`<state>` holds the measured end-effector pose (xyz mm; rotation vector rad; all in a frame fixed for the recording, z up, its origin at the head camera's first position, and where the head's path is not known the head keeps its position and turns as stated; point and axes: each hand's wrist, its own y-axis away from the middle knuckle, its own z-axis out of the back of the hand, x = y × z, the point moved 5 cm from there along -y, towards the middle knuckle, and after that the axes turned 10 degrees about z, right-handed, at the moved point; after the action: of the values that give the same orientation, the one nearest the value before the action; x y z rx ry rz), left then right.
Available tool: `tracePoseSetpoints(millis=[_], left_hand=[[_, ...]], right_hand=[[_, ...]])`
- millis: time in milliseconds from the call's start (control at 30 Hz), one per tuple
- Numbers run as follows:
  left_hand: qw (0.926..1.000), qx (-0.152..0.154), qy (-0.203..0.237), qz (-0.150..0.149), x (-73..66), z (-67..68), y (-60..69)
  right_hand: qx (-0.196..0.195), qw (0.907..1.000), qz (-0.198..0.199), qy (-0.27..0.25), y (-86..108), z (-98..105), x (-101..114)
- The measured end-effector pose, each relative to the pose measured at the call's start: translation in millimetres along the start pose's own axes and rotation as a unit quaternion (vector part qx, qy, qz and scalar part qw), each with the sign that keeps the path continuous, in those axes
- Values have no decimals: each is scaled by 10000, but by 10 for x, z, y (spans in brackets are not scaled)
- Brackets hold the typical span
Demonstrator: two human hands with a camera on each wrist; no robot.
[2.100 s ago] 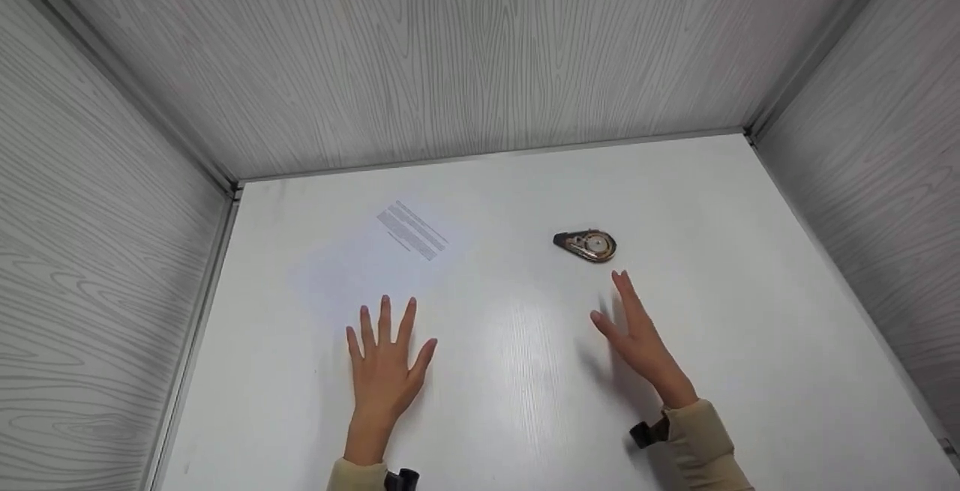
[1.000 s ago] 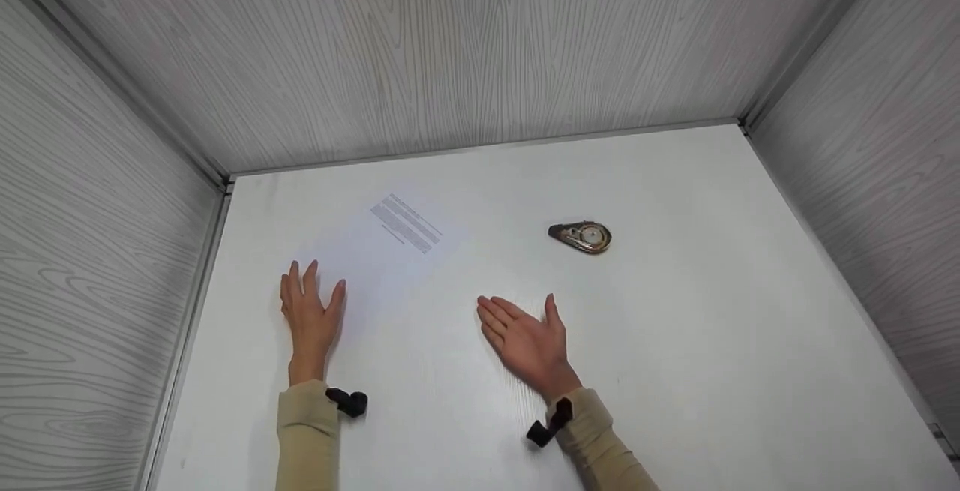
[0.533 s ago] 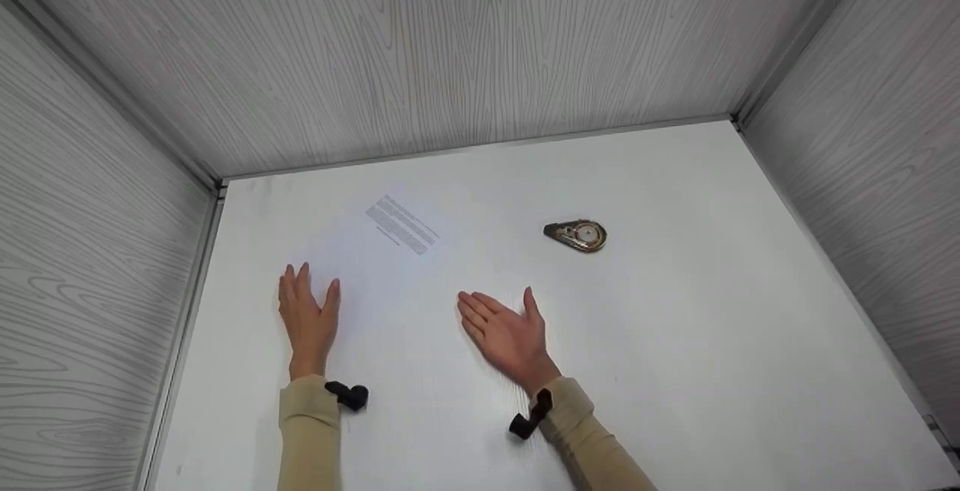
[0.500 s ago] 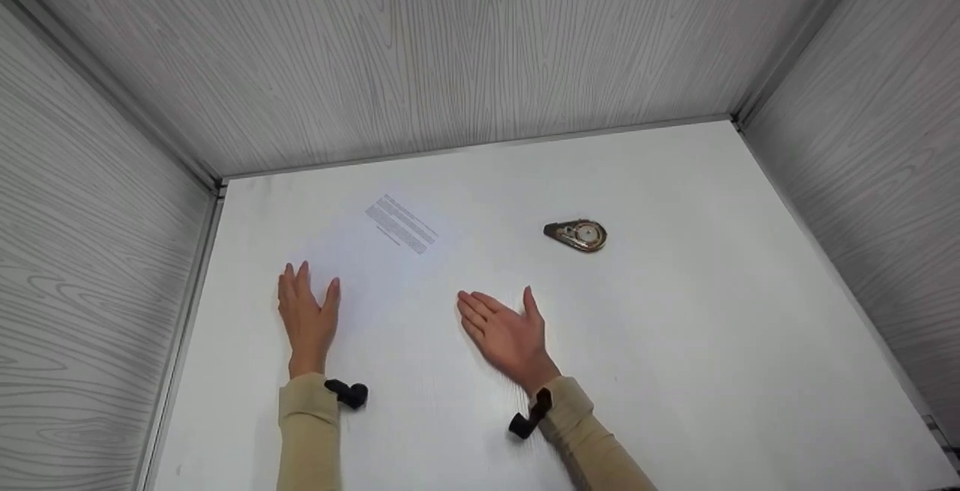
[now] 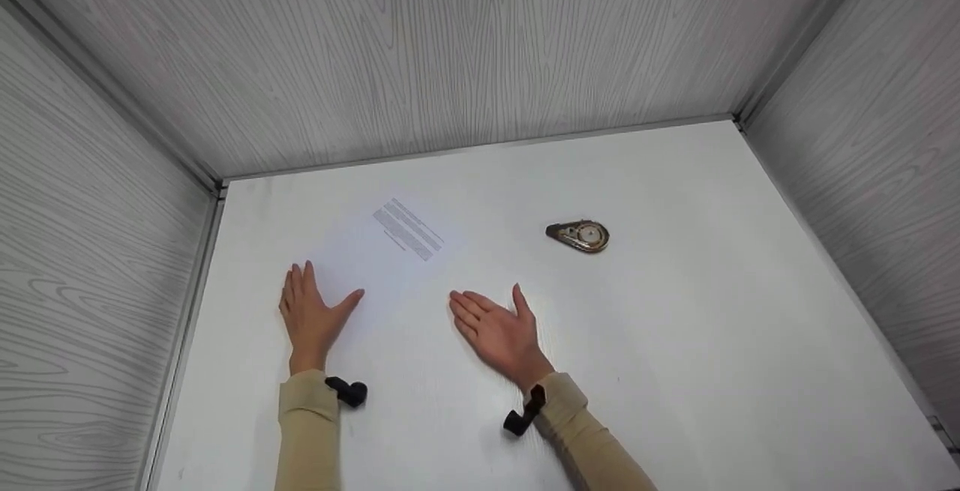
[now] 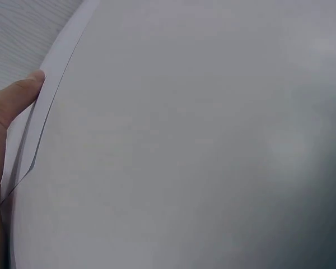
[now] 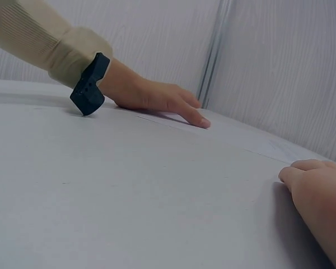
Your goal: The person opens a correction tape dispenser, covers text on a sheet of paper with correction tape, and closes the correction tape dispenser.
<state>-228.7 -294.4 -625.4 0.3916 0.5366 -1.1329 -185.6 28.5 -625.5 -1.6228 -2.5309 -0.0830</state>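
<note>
A white sheet of paper (image 5: pixel 375 270) with a small block of printed text lies aslant on the left half of the table. My left hand (image 5: pixel 309 318) rests at its left edge, fingers straight and thumb spread out over the paper. In the left wrist view the thumb (image 6: pixel 22 92) touches the paper near its edge. My right hand (image 5: pixel 501 335) lies on its side with the palm showing and the fingers straight, fingertips by the sheet's right side; it holds nothing. Beyond it, to the right, lies a dark, teardrop-shaped correction tape dispenser (image 5: pixel 579 236), which neither hand touches.
The white table (image 5: pixel 712 311) is closed in by grey wood-grain panels, with the back panel (image 5: pixel 465 49) behind the paper and dispenser. Side panels (image 5: pixel 82 251) stand at left and right. A small black camera (image 5: pixel 349 392) sticks out from each wrist.
Both hands have come down from their spread pose to either side of the paper. Lately my left thumb has spread rightward, the sheet has shifted slightly right, and my right hand has slid left.
</note>
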Motion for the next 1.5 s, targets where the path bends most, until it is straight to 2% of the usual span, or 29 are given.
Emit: tracePoseSetpoints(millis=[167, 300, 467, 600, 833, 1233, 1367, 1500], left_hand=[[9997, 186, -131, 82, 7, -10, 3], [9992, 246, -322, -45, 18, -42, 3], [9993, -61, -177, -331, 19, -47, 0], [9987, -294, 38, -415, 12, -34, 10], [9982, -413, 123, -414, 12, -22, 40], [9955, -544, 296, -710, -15, 16, 59], [9953, -534, 502, -628, -10, 26, 58], [9969, -339, 635, -331, -9, 46, 45]], right_hand=[[-53, 10000, 12, -3, 1, 6, -8], [-50, 9999, 27, 88, 4, 12, -13], [-96, 9998, 8, 192, 6, 33, -21], [-194, 9996, 46, 210, 12, 49, -24], [-197, 9989, 50, 423, 30, 49, -50], [-7, 9978, -68, 665, 26, 61, -73], [-10, 9975, -93, 702, 29, 58, -70], [-4, 9981, -116, 611, 24, 51, -69]])
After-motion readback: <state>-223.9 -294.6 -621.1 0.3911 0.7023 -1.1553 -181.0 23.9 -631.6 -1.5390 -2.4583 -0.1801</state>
